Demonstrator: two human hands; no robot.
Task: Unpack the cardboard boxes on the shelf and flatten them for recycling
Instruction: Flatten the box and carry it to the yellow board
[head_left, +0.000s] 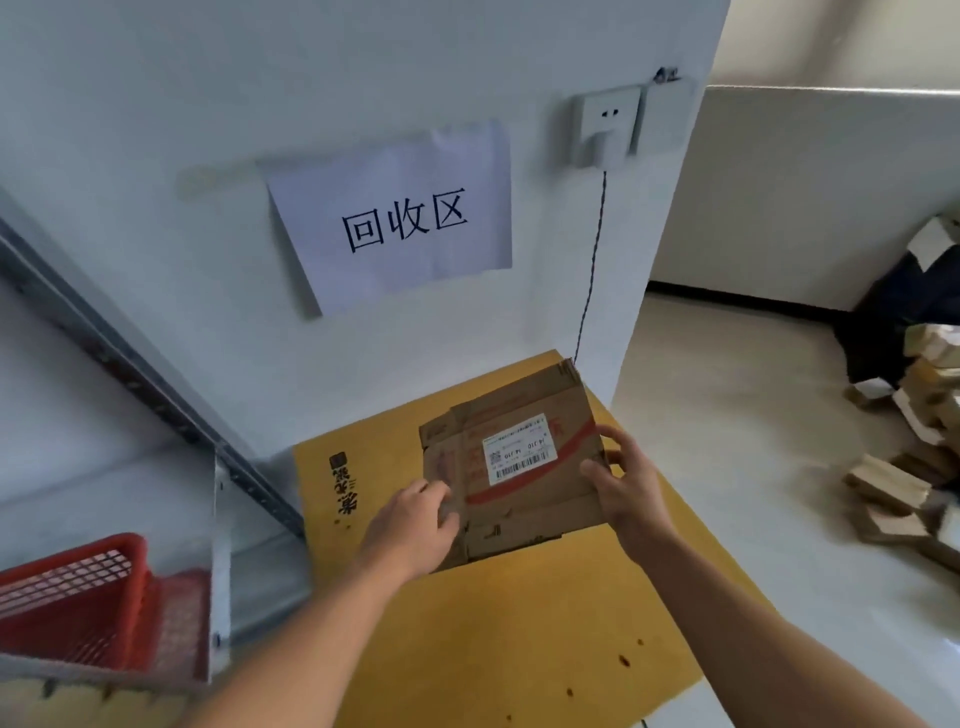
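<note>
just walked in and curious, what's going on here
A person grips a flattened box, left hand on its near left edge, right hand on its right edge. It is over a yellow sheet on the floor, below a wall sign; whether it rests there is unclear. A red basket sits on the shelf at left.
</note>
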